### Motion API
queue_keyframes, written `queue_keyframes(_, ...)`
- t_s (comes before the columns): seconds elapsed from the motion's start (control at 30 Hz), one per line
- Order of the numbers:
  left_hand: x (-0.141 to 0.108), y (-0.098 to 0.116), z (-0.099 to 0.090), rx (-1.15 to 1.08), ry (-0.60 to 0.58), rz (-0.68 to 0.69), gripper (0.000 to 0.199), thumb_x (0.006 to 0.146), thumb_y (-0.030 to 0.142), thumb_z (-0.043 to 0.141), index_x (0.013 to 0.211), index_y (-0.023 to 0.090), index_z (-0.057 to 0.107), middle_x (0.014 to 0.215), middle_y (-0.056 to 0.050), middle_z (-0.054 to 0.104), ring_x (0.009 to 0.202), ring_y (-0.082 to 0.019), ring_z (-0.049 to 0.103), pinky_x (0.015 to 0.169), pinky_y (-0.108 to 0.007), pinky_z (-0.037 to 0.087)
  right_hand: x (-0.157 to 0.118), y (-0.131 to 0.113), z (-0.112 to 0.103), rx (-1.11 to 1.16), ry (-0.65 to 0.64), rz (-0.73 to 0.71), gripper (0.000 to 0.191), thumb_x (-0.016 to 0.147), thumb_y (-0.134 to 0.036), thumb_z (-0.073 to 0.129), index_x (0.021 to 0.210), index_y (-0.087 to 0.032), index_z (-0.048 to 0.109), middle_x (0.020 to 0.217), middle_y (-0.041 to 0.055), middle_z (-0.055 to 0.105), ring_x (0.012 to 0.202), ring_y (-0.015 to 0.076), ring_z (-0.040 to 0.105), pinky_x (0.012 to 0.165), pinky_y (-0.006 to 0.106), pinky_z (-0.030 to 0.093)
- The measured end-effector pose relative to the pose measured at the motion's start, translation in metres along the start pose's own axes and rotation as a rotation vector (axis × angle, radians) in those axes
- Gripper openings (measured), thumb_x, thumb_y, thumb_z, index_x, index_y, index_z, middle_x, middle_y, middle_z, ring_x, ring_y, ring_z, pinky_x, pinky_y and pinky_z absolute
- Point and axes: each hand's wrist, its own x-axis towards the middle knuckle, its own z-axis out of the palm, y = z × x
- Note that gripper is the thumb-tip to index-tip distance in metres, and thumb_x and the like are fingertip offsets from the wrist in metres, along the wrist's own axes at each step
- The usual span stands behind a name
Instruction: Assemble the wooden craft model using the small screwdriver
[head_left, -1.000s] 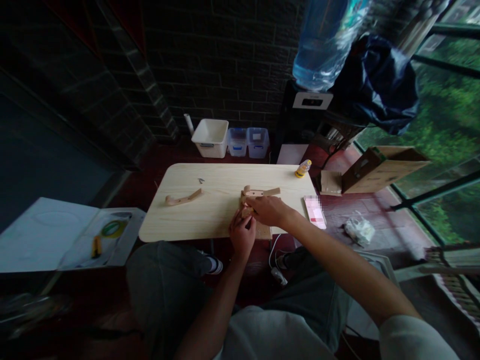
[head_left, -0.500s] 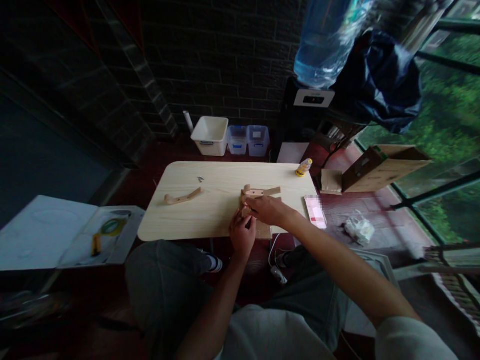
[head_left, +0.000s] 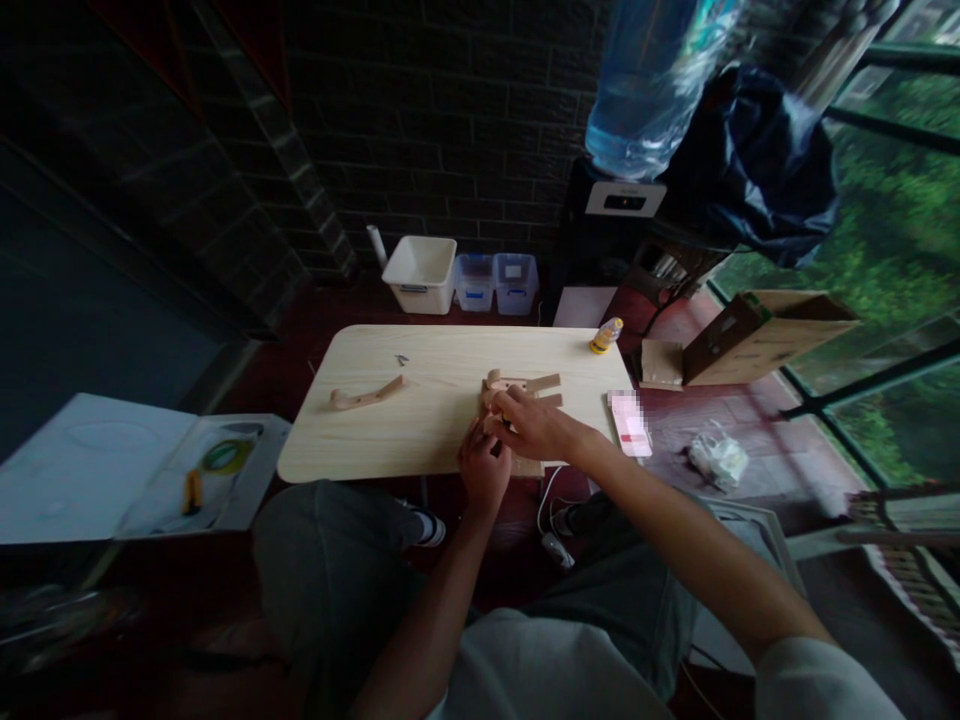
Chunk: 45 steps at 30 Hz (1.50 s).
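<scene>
My left hand (head_left: 484,462) is closed around the near end of a wooden piece at the table's front edge. Over it, my right hand (head_left: 532,425) bends down with its fingers drawn together at the same spot; what they pinch is hidden. Just beyond my hands lie wooden pieces with a rounded end (head_left: 493,378) and flat strips (head_left: 544,382) pointing right. A light brown board (head_left: 529,468) shows beneath my hands at the table edge. Farther left, a separate bent wooden piece (head_left: 367,397) rests on the pale table (head_left: 420,440).
A small metal object (head_left: 402,360) lies toward the table's back. A yellow-capped bottle (head_left: 606,336) stands at the back right corner, and a phone (head_left: 628,424) lies at the right edge. An open white case (head_left: 217,470) sits left. Plastic bins (head_left: 421,275) stand behind the table.
My right hand has shifted slightly, its knuckles rising and turning a little over the work. My left hand stays in place. The view has tilted very slightly.
</scene>
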Motion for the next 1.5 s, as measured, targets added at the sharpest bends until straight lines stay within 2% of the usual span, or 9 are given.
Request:
queue_keyframes(0.1, 0.000, -0.001, 0.000, 0.018, 0.010, 0.017, 0.027, 0.088, 0.018, 0.063, 0.111, 0.023, 0.074, 0.125, -0.010, 0.071, 0.126, -0.027, 0.061, 0.108, -0.047, 0.049, -0.003, 0.006, 0.007, 0.209, 0.044, -0.076, 0.021, 0.102, -0.025, 0.038, 0.118, -0.017, 0.051, 0.113, 0.0108, 0.058, 0.100, 0.0222, 0.057, 0.090, 0.038, 0.047)
queue_keyframes(0.2, 0.000, -0.002, 0.001, 0.024, 0.016, 0.029, 0.024, 0.088, 0.018, 0.063, 0.108, 0.024, 0.075, 0.128, -0.009, 0.070, 0.126, -0.027, 0.061, 0.107, -0.047, 0.050, -0.004, 0.012, 0.016, 0.404, 0.091, -0.088, 0.017, 0.103, -0.023, 0.036, 0.111, -0.020, 0.050, 0.107, 0.0073, 0.059, 0.096, 0.0206, 0.057, 0.091, 0.038, 0.048)
queue_keyframes(0.33, 0.000, -0.006, 0.003, 0.009, 0.028, 0.031, 0.024, 0.089, 0.019, 0.064, 0.109, 0.024, 0.075, 0.129, -0.010, 0.070, 0.125, -0.027, 0.062, 0.107, -0.047, 0.051, -0.003, 0.016, 0.025, 0.563, 0.083, -0.059, 0.018, 0.105, -0.028, 0.037, 0.108, -0.021, 0.053, 0.105, 0.0063, 0.062, 0.095, 0.0193, 0.059, 0.091, 0.037, 0.049)
queue_keyframes(0.5, -0.002, -0.010, 0.008, 0.006, 0.045, 0.034, 0.024, 0.091, 0.024, 0.064, 0.112, 0.024, 0.075, 0.126, -0.010, 0.071, 0.125, -0.027, 0.062, 0.107, -0.047, 0.051, -0.003, 0.017, 0.027, 0.670, 0.089, -0.064, 0.028, 0.107, -0.039, 0.039, 0.114, -0.021, 0.059, 0.107, 0.0062, 0.065, 0.097, 0.0181, 0.061, 0.092, 0.034, 0.050)
queue_keyframes(0.7, -0.002, -0.009, 0.007, 0.001, 0.043, 0.024, 0.024, 0.090, 0.025, 0.064, 0.111, 0.026, 0.075, 0.129, -0.007, 0.070, 0.129, -0.028, 0.059, 0.109, -0.048, 0.050, -0.008, 0.016, 0.030, 0.711, 0.156, -0.041, 0.030, 0.106, -0.041, 0.043, 0.111, -0.020, 0.064, 0.108, 0.0065, 0.067, 0.100, 0.0180, 0.062, 0.092, 0.033, 0.050)
queue_keyframes(0.97, -0.001, -0.006, -0.001, -0.006, 0.021, 0.036, 0.028, 0.091, 0.026, 0.064, 0.118, 0.028, 0.072, 0.130, -0.007, 0.069, 0.129, -0.027, 0.059, 0.110, -0.049, 0.049, -0.011, 0.008, 0.046, 0.760, 0.311, 0.000, 0.029, 0.104, -0.041, 0.048, 0.118, -0.022, 0.065, 0.110, 0.0058, 0.069, 0.104, 0.0194, 0.063, 0.095, 0.035, 0.050)
queue_keyframes(1.13, 0.000, -0.005, -0.003, -0.006, 0.013, 0.024, 0.023, 0.092, 0.030, 0.064, 0.112, 0.027, 0.074, 0.130, -0.008, 0.069, 0.129, -0.028, 0.059, 0.108, -0.050, 0.050, -0.014, 0.003, 0.062, 0.822, 0.445, 0.096, 0.035, 0.105, -0.041, 0.045, 0.131, -0.022, 0.058, 0.118, 0.0087, 0.066, 0.103, 0.0197, 0.063, 0.092, 0.036, 0.052)
queue_keyframes(1.23, 0.000, -0.005, -0.005, -0.011, 0.012, 0.015, 0.020, 0.092, 0.033, 0.063, 0.107, 0.027, 0.075, 0.131, -0.009, 0.068, 0.129, -0.028, 0.059, 0.108, -0.051, 0.050, -0.016, 0.003, 0.067, 0.788, 0.506, 0.098, 0.035, 0.105, -0.038, 0.045, 0.135, -0.023, 0.054, 0.123, 0.0101, 0.064, 0.105, 0.0204, 0.063, 0.094, 0.037, 0.052)
queue_keyframes(1.5, 0.001, -0.003, -0.003, -0.006, 0.015, 0.005, 0.017, 0.092, 0.028, 0.062, 0.103, 0.025, 0.075, 0.130, -0.008, 0.069, 0.129, -0.026, 0.059, 0.109, -0.048, 0.049, -0.026, 0.007, 0.057, 0.553, 0.408, 0.014, 0.041, 0.102, -0.021, 0.043, 0.142, -0.026, 0.050, 0.133, 0.0111, 0.062, 0.118, 0.0228, 0.060, 0.100, 0.040, 0.050)
